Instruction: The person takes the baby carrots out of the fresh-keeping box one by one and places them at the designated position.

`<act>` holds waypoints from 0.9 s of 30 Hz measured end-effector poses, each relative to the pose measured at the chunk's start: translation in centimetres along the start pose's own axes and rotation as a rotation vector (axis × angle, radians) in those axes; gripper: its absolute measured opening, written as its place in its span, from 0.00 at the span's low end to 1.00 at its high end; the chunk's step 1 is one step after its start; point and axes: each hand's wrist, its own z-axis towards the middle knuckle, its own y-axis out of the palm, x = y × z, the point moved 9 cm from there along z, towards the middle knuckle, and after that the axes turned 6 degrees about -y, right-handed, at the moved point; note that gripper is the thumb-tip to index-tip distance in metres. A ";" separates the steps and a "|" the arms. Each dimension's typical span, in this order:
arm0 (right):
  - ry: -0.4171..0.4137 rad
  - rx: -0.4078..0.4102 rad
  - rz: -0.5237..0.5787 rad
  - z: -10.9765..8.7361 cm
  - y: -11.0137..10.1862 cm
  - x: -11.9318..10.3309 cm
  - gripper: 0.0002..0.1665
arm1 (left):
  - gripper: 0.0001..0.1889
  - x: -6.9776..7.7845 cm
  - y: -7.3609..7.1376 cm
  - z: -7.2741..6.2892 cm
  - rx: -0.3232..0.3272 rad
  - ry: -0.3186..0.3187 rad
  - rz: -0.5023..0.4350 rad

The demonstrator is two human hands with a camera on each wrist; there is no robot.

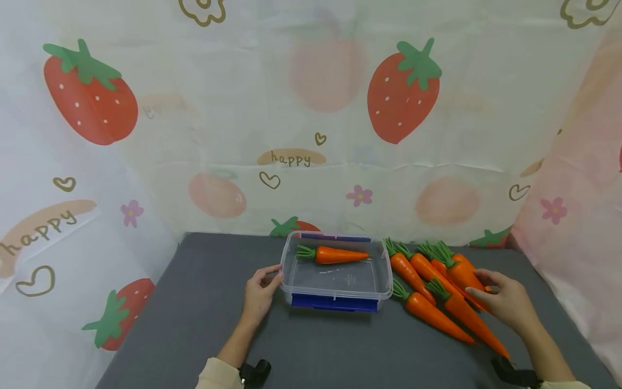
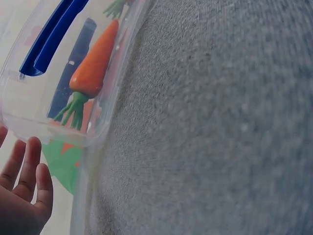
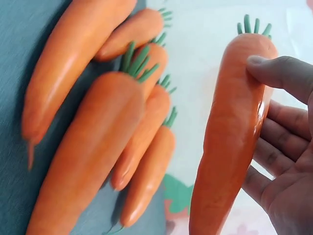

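Observation:
A clear plastic box (image 1: 335, 293) with blue side clips sits on the grey table, and one orange carrot (image 1: 342, 255) with green stalks lies inside it. My left hand (image 1: 258, 294) is at the box's left side, fingertips right at the wall; in the left wrist view its fingers (image 2: 30, 164) are fairly straight beside the box corner. To the right of the box, my right hand (image 1: 507, 300) pinches a carrot (image 3: 232, 127) near its stalk end, thumb on one side and fingers behind. In the right wrist view this carrot hangs tip downward, beside the others.
Several more carrots (image 1: 432, 313) lie in a loose pile between the box and my right hand, some overlapping. The grey tabletop (image 1: 214, 265) extends to the left. A printed cloth (image 1: 311, 108) with strawberries hangs behind and along both sides.

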 end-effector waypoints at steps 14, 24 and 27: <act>0.083 -0.051 -0.079 -1.1 0.6 4.0 0.42 | 0.14 1.1 0.1 -0.7 -0.010 0.019 -0.017; 0.137 -0.096 -0.104 -1.7 1.0 6.1 0.45 | 0.14 -0.4 0.2 0.1 -0.005 0.017 -0.042; 0.169 -0.125 -0.096 -1.8 1.4 6.9 0.47 | 0.14 1.1 0.0 -0.6 -0.012 0.021 -0.046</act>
